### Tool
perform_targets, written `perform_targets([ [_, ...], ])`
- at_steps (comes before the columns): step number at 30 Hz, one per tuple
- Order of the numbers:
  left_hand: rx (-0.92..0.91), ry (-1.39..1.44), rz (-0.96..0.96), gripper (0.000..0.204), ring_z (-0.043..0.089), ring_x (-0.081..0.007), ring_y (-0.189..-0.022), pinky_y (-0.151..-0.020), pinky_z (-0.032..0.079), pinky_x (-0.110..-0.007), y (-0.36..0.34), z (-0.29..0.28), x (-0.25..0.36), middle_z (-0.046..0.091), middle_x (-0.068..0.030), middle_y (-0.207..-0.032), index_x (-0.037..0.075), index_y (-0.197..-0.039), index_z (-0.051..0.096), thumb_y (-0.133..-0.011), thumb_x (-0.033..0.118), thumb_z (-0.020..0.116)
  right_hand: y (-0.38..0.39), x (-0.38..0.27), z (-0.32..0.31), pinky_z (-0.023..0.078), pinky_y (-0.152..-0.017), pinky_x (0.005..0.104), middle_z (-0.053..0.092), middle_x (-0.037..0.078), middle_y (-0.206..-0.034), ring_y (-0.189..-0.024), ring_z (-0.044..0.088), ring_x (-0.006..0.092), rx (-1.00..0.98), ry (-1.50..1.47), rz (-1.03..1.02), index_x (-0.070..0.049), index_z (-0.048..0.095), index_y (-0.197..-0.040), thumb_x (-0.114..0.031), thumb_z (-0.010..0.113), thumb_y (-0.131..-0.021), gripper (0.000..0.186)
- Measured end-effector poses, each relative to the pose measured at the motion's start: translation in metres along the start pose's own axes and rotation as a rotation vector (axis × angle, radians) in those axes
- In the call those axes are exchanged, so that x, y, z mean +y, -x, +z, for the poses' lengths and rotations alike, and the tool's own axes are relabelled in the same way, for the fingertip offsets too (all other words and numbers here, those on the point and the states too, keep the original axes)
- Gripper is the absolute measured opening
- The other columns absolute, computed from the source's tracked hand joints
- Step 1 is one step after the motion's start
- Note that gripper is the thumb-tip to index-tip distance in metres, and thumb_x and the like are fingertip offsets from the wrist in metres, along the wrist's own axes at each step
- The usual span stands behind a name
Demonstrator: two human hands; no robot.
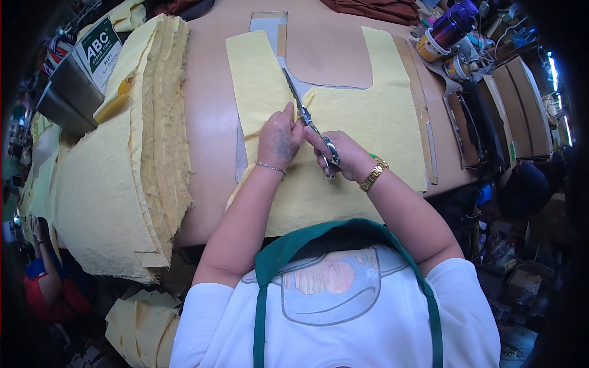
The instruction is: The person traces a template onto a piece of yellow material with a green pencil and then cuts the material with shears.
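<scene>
A sheet of pale yellow cloth [350, 116] lies over a grey card pattern [268, 22], which shows past its edges. My right hand [343, 153] is closed round the handles of metal scissors [305, 115], the blades pointing away and slightly left. They lie along a cut between a strip on the left and the wider piece on the right. Close beside the blades, my left hand [280, 140] is closed on the cloth, its fingertips partly hidden. A bracelet circles my left wrist and a gold watch [373, 174] my right.
Thick stacked yellow cloth [162, 122] stands at the left of the table [208, 80], by a metal can [70, 86]. Cardboard boxes [521, 107], a purple bottle [454, 23] and tubs are at the right. Brown cloth [377, 8] lies at the far edge. Another person's arm [49, 279] shows far left.
</scene>
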State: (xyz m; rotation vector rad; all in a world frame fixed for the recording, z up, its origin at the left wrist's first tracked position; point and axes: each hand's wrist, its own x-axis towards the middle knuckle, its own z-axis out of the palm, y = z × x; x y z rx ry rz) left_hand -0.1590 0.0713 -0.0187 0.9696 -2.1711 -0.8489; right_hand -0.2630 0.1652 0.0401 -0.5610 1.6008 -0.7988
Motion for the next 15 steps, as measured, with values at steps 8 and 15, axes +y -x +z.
perform_targets([
  [8,0.029,0.011,0.027,0.036,0.054,-0.0255,-0.060,-0.056,0.044,-0.036,0.000,-0.001,0.000,0.053,-0.0118,-0.064,-0.004,-0.104,0.054,-0.072,0.015,0.056,-0.001,-0.011,0.000,0.036,-0.038,0.0217,0.045,0.002,-0.048,-0.039,0.046,0.0106,-0.045,0.023,0.067,-0.005,0.046,-0.065,-0.074,0.050,-0.062,0.069],
  [15,0.052,0.000,0.030,0.037,0.055,-0.0254,-0.059,-0.055,0.045,-0.035,0.000,0.000,0.001,0.054,-0.0119,-0.064,-0.002,-0.104,0.055,-0.072,0.017,0.059,-0.008,-0.014,0.002,0.035,-0.037,0.0219,0.045,0.003,-0.048,-0.039,0.046,0.0121,-0.013,-0.010,0.034,-0.004,0.047,-0.064,-0.073,0.049,-0.064,0.069],
])
